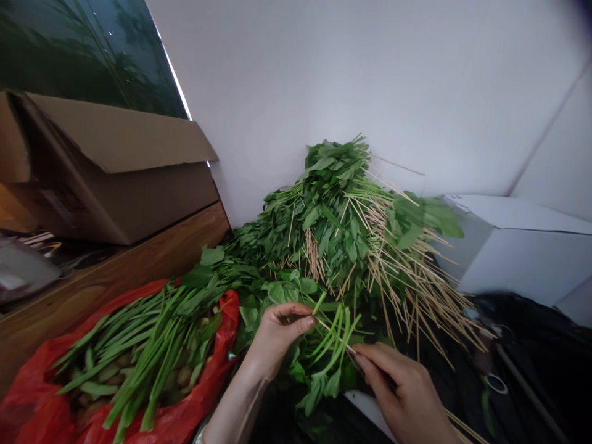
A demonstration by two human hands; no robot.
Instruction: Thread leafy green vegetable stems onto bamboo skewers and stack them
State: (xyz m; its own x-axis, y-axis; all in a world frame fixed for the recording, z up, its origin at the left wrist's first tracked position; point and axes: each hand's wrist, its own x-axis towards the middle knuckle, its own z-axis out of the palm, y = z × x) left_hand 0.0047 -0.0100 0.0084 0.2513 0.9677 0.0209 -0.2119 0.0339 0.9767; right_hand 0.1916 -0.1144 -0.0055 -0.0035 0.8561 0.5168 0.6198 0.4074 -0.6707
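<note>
Between my two hands runs a thin bamboo skewer with several green leafy stems (pixel 340 336) threaded across it. My left hand (pixel 282 336) pinches a green stem at the skewer's far end, thumb against forefinger. My right hand (pixel 398 382) grips the skewer near its other end, fingers closed. Leaves of the threaded greens hang down below the stems (pixel 319 391). Just beyond my hands lies a big heap of leafy greens (pixel 333 209), with many bamboo skewers (pixel 416 290) sticking out of it toward the right.
A red plastic bag (pixel 226 333) of long green stems (pixel 157 339) stands at the left. Behind it, an open cardboard box (pixel 152 197) rests on a wooden surface (pixel 185 237). A white box (pixel 522 246) is at the right, by black plastic (pixel 546 345). A pale wall (pixel 370 74) closes the back.
</note>
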